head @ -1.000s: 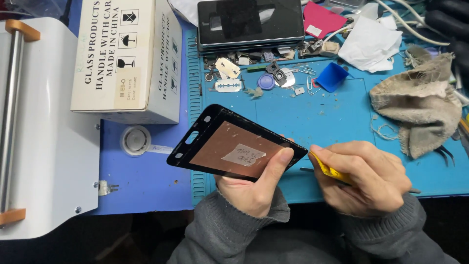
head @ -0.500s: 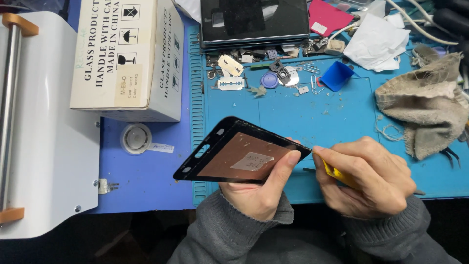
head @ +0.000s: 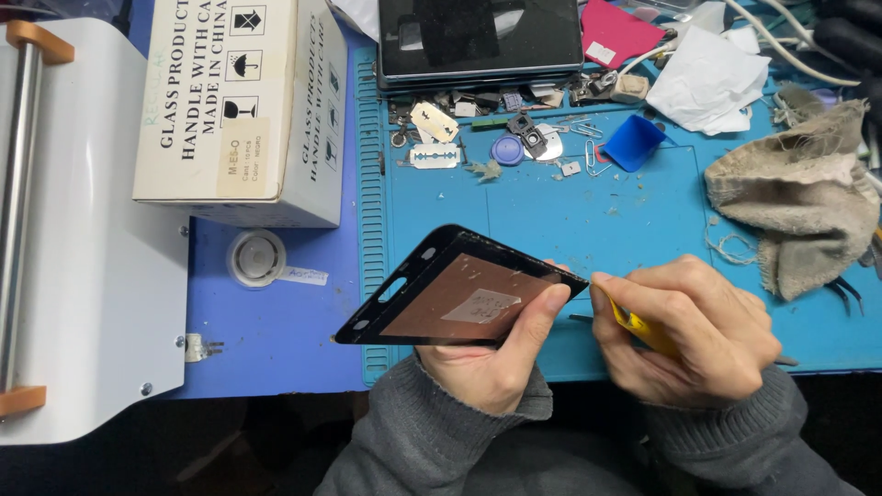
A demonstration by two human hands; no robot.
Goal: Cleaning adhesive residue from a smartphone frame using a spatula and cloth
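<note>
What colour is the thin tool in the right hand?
Yellow tool, pinched in the right hand; head view.

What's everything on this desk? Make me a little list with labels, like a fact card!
Left hand: holds a black phone screen panel, tilted, coppery back up
Right hand: grips a yellow tool, tip at the panel's edge
Mat: blue work mat
Behind: razor blade, small blue tray, grey rag
Left side: cardboard box, white machine
</note>
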